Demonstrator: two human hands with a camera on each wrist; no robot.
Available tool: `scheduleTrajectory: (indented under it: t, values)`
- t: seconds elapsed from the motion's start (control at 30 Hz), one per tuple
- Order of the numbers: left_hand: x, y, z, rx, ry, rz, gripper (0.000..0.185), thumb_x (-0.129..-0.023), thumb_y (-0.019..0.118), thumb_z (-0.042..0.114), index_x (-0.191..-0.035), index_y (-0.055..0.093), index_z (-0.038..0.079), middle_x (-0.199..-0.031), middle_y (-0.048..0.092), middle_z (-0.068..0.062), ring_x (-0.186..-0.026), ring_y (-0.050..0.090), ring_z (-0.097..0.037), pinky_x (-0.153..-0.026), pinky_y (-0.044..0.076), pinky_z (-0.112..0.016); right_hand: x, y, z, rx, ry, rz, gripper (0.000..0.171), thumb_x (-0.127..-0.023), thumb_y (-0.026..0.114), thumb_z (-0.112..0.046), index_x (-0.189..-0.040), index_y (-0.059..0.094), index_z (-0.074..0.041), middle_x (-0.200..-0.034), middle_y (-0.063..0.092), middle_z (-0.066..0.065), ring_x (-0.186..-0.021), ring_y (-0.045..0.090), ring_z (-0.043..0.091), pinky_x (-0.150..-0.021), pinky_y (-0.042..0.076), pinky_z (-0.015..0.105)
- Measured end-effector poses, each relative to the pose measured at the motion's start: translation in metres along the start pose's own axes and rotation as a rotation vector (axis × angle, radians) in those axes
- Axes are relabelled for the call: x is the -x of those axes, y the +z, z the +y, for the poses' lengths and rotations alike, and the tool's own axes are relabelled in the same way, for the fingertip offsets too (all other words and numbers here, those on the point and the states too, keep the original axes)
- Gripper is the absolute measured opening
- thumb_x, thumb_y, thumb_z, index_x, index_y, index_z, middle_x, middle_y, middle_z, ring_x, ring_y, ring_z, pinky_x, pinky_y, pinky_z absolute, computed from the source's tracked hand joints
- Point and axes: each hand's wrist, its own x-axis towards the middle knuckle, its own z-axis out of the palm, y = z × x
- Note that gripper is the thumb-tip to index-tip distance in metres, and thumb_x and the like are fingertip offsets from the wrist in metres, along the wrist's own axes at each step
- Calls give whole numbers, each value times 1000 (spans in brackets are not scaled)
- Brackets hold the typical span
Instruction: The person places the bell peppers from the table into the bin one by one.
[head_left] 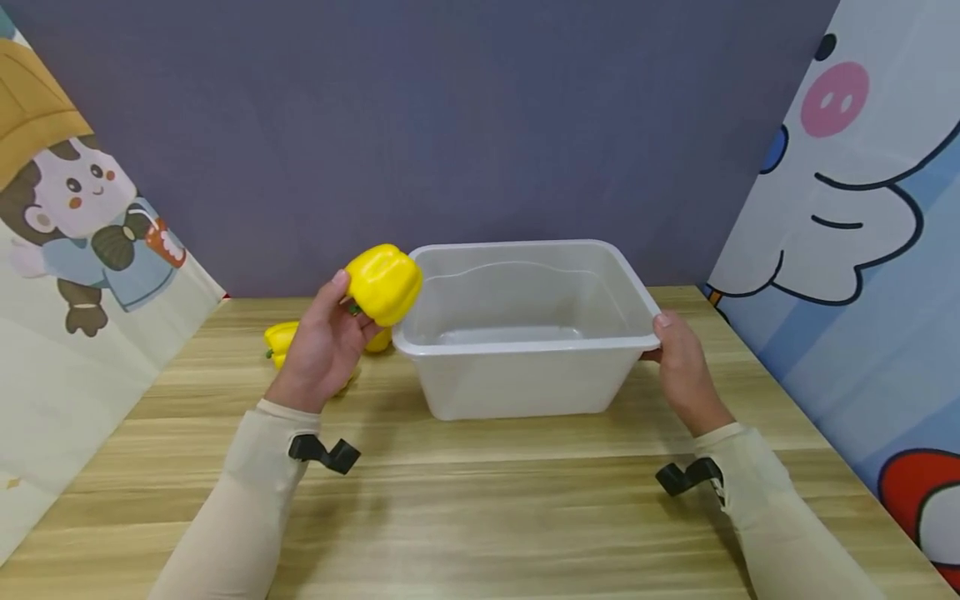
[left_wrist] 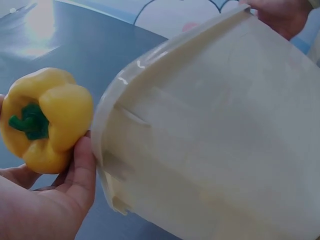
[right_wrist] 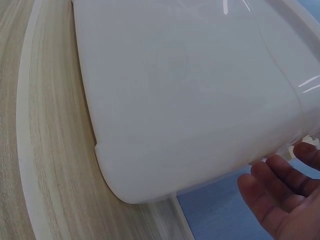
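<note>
While gripping yellow pepper [head_left: 384, 282] in left hand [head_left: 324, 348], holds it up just beside left rim of clear plastic tub [head_left: 525, 342], over desk [head_left: 480, 500]. Green stem [left_wrist: 30, 121] points toward palm; fingers curl round pepper. Right hand [head_left: 684, 373] holds tub's right rim, thumb on top edge, fingers under lip. Tub sits on desk, middle, nothing seen inside. More yellow peppers [head_left: 281, 340] lie on desk behind left hand, partly hidden. Cartoon panels [head_left: 82, 242] stand at both sides.

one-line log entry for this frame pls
left hand: holds yellow bell pepper by bin's left rim | right hand: grips clear plastic bin at right rim | bin: empty | table: more yellow peppers behind left hand
</note>
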Motion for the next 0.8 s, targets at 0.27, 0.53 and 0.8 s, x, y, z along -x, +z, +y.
scheduleTrajectory:
  t: [0.27,0.53,0.8]
  values:
    - [-2,5,1,28,-24,-8,46,-105,50,41,-140,50,10,-133,54,-7,-106,60,-20,-93,50,-30,5,-1,0,20,4,-5,39,-108,36,-23,-109,50,13,-97,59,1,-84,59,8,-72,52,18]
    - [-5,12,2,-1,-8,-24,48,-105,50,43,-141,50,11,-132,55,-7,-105,60,-20,-92,50,-31,5,0,0,16,10,-11,42,-108,36,-24,-113,49,15,-98,59,3,-84,59,8,-72,52,20]
    - [-10,15,4,8,-13,-37,46,-105,50,41,-140,51,11,-133,54,-7,-106,59,-20,-91,51,-31,2,1,-1,-34,-2,2,32,-107,38,-23,-108,55,3,-98,60,2,-84,60,9,-70,52,22]
